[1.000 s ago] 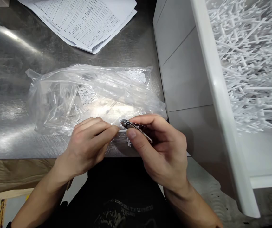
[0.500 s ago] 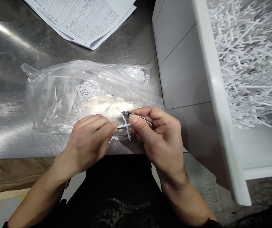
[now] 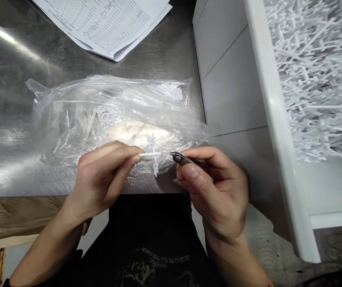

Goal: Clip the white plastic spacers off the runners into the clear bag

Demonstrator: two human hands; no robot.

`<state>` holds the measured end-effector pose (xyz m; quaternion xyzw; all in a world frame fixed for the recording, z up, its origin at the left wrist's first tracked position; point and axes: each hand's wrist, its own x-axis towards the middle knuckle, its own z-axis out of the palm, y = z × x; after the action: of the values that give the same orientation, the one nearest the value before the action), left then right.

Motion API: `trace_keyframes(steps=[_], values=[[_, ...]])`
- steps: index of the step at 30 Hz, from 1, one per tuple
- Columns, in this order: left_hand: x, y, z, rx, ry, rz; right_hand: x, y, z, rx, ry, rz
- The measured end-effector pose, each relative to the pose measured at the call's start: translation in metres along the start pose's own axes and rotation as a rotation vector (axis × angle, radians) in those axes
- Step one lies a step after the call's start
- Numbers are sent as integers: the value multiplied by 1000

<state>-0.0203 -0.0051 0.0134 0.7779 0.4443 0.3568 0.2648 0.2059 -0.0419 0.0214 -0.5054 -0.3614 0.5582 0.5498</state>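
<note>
The person's left hand (image 3: pixel 102 175) was closed with thumb and forefinger pinching a slender white plastic cross-shaped piece (image 3: pixel 155 154) by one end of its smooth rod. The right hand (image 3: pixel 219 189) was curled around a small, shiny metal nail clipper (image 3: pixel 181 158), thumb on top, its cutting end just beside the free tip of the rod but not touching it.

The cross-shaped piece hung in the air between the two hands, above the near part of a crumpled, glossy clear plastic bag (image 3: pixel 78 113). Its rod lay nearly level, and the thinner crossbar ran roughly upright across it, knobbly and uneven towards both ends. Inside the bag showed a patch of tiny pale flat bits (image 3: pixel 109 115), too small to make out singly.

The bag rested on a brushed, scratched grey metal table (image 3: pixel 3 99) with streaks of reflected light. Beyond it lay printed white paper sheets (image 3: pixel 105 28), their text unreadable. To the right stood a smooth-walled white bin (image 3: pixel 274 107) holding a tangled heap of thin white sticks (image 3: pixel 317 79).
</note>
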Motion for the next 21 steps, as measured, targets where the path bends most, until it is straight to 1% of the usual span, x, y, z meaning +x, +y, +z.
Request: trace_keyframes(steps=[3, 5, 10, 18, 21], values=[[-2, -1, -1, -8, 28, -11, -3, -3, 3, -47, -78, 67], [-2, -1, -1, -8, 36, -19, -4, -5, 7, -65, -101, 75], [-2, -1, -1, 5, 44, -13, -3, -4, 12, -52, -95, 61], [-5, 1, 0, 30, 53, 14, -4, 1, 15, -24, -85, 63], [-5, 1, 2, 57, 49, 4, -4, 2, 16, 4, -54, 116]])
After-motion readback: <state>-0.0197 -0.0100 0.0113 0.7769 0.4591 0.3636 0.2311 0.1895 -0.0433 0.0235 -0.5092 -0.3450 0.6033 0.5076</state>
